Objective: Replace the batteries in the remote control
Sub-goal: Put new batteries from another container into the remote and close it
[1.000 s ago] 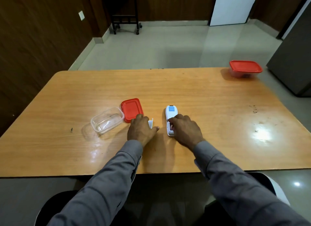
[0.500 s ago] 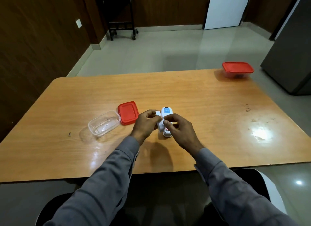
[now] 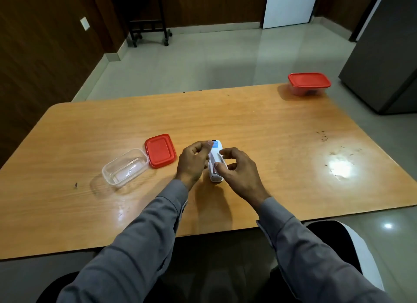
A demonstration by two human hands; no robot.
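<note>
Remote (image 3: 216, 161) sits mid-frame on the surface, long axis pointing away from me, my left hand (image 3: 193, 161) and right hand (image 3: 239, 170) curled loosely either side, gripping nothing I can see.

An office-like room — dark wood-panelled walls (image 3: 45, 54), tiled floor (image 3: 214, 61), white door (image 3: 290, 5), large wooden table (image 3: 248, 126).

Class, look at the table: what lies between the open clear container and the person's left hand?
In the head view, the loose red lid lies flat on the table between the clear container and the left hand, beside the container's far right corner.
</note>
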